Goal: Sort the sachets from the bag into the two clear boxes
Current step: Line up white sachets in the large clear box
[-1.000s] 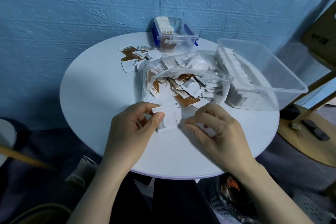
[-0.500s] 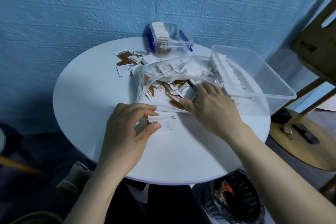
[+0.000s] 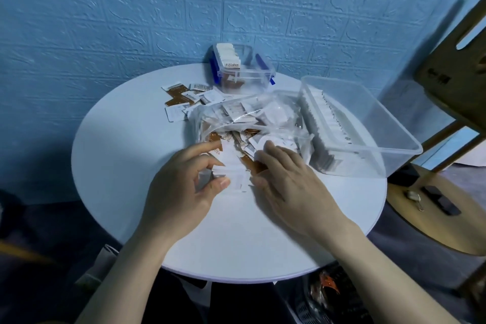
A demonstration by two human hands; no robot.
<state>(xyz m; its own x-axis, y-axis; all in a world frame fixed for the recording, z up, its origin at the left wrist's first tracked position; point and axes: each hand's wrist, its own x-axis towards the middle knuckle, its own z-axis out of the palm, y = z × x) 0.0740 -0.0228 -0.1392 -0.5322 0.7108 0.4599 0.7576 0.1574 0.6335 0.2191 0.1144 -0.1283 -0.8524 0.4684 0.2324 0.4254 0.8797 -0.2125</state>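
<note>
At the near edge of the bag's mouth, the left hand (image 3: 184,187) pinches a small stack of white sachets (image 3: 234,179) between thumb and curled fingers, holding them just above the counter (image 3: 126,155). Beside it the right hand (image 3: 286,184) lies with fingers fairly straight and spread, fingertips reaching into the opening of the clear plastic bag (image 3: 247,118) and resting on the loose sachets there; whether it has caught one underneath cannot be told.

Outward from the hands, the bag lies slumped on its side in the middle of the counter, with a good heap of white and brown sachets inside. Behind it on the left, a scatter of loose sachets (image 3: 184,100) lies on the bare counter, mostly brown ones with a few white. At the far edge stands the small clear box (image 3: 244,71) with blue clips, holding a row of upright sachets along one side and a few more at the bottom. To the right sits the large clear box (image 3: 363,126), with a long row of white sachets standing along its near wall and much of its space unfilled.

By the look of it the sorting is well under way but far from done: both boxes hold tidy rows, yet the bag is far from empty and the loose scatter awaits a box.
</note>
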